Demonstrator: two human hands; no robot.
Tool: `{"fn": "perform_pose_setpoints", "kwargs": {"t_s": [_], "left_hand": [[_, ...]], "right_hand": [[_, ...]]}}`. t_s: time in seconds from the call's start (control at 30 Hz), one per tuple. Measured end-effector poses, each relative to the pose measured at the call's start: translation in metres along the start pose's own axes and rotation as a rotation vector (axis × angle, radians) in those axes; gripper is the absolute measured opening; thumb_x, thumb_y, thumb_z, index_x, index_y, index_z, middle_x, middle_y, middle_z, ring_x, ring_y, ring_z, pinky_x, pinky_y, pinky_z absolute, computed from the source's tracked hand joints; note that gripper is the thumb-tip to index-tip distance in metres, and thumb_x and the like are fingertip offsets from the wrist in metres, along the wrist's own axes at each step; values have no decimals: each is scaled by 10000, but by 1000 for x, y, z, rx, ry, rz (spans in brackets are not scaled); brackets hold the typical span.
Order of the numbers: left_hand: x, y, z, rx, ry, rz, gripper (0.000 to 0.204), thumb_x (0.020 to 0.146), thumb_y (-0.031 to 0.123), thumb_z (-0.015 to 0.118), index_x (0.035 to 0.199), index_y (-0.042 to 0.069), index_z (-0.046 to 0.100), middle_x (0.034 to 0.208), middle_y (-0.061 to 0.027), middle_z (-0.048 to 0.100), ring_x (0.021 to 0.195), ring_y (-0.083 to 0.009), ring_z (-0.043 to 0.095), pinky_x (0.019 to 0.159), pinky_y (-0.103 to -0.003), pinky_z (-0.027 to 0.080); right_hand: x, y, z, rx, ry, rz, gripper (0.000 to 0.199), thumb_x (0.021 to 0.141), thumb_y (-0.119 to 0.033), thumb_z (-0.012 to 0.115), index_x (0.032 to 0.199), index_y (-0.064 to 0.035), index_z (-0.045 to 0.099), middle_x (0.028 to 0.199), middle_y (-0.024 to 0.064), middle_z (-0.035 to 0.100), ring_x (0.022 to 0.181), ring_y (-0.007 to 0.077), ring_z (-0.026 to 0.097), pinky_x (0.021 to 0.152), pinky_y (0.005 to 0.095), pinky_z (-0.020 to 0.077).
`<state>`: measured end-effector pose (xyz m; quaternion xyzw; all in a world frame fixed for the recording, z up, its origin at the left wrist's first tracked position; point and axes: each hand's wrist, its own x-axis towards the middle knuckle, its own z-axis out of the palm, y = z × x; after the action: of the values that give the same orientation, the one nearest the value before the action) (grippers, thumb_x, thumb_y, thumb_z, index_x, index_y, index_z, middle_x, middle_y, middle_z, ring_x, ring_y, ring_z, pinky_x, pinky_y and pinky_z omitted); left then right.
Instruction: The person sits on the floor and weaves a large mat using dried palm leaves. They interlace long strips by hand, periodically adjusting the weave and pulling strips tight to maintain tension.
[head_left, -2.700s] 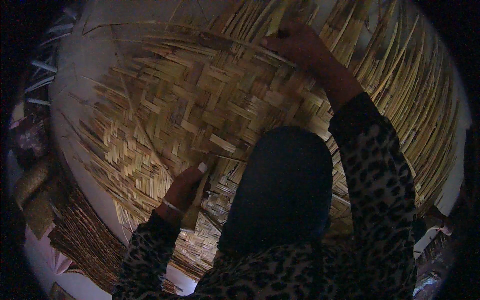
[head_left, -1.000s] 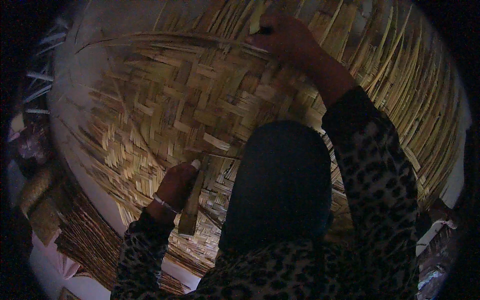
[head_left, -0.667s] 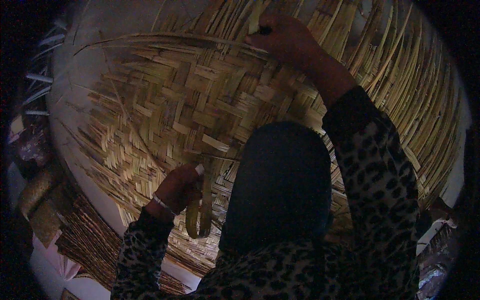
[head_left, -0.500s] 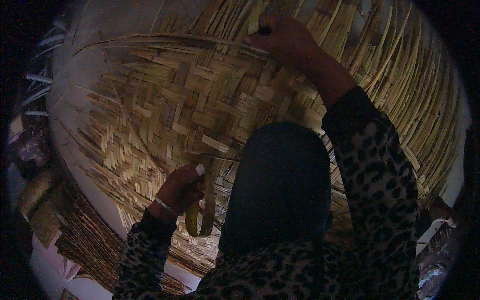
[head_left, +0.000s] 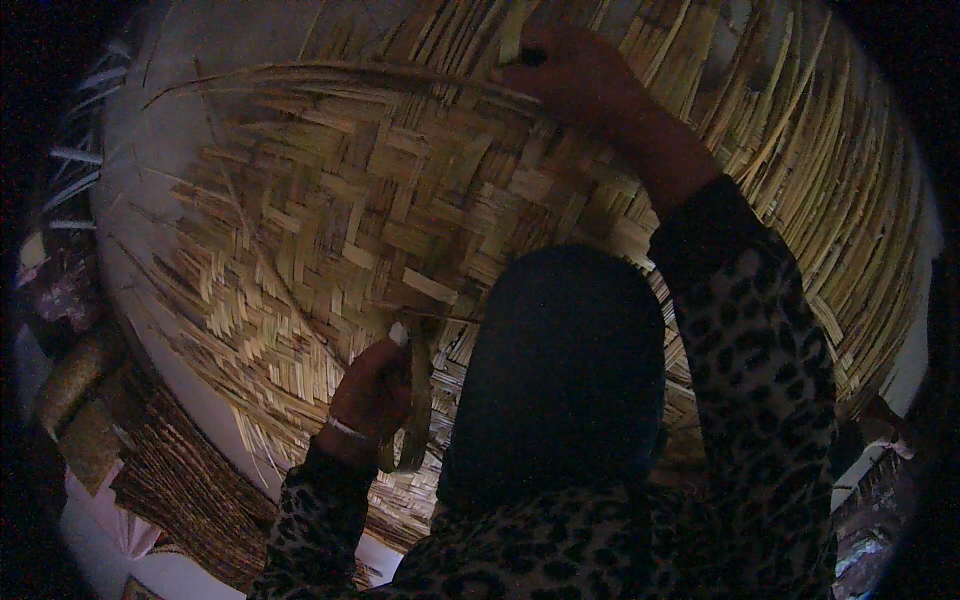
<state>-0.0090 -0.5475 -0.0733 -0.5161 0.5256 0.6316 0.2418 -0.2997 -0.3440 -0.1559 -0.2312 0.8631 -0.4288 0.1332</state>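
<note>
A partly woven mat [head_left: 400, 220] of tan, flat plant strips spreads in front of me in a zigzag weave. My left hand [head_left: 372, 392] is closed over the mat's lower middle, a band at its wrist. From its fingers a looped, yellowish-green flat strip [head_left: 418, 415] hangs down, and something small and white shows at a fingertip. Farther off, at the mat's far edge, my right hand [head_left: 580, 80] has its fingers curled round a pale upright strip [head_left: 512, 35]. Its fingertips are dark and partly hidden.
Long unwoven strips [head_left: 860, 230] fan out on the right. A loose thin strip [head_left: 240, 205] lies across the mat on the left. A brown ridged bundle [head_left: 190, 480] is at lower left. A dark, rounded, cloth-covered shape [head_left: 560, 380] blocks the near middle.
My left hand has shifted slightly right and turned, and the hanging strip loop looks narrower. My right hand stays almost in place at the far edge.
</note>
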Motion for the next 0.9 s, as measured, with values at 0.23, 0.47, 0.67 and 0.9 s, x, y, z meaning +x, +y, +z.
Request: {"fn": "perform_pose_setpoints", "kwargs": {"t_s": [0.23,0.47,0.67,0.9], "left_hand": [[-14,16,10,-196,-54,-199,229,843,348,661,888,146,565,661,55,531,510,-61,495,408,-215,375],[-18,13,16,-256,-79,-258,210,865,333,627,919,138,569,720,32,570,601,-53,519,504,-182,395],[-19,3,6,-286,-164,-196,191,879,274,603,968,105,590,723,22,557,618,-73,500,541,-202,397],[-10,2,-27,611,-84,5,277,842,298,643,986,62,622,749,15,562,614,-94,480,556,-246,396]], "right_hand": [[-10,-16,-16,30,3,-79,400,771,-429,667,873,-44,635,788,154,624,760,313,617,706,413,472],[-6,-15,-26,-2,-113,-83,429,764,-450,666,799,-27,604,789,164,616,760,306,615,686,416,465],[0,1,3,-176,81,-70,467,765,-479,661,796,-16,613,758,171,608,729,310,611,661,411,465],[-2,4,-8,-260,33,-27,469,774,-451,662,958,-20,628,874,158,647,823,298,633,740,387,492]]}}
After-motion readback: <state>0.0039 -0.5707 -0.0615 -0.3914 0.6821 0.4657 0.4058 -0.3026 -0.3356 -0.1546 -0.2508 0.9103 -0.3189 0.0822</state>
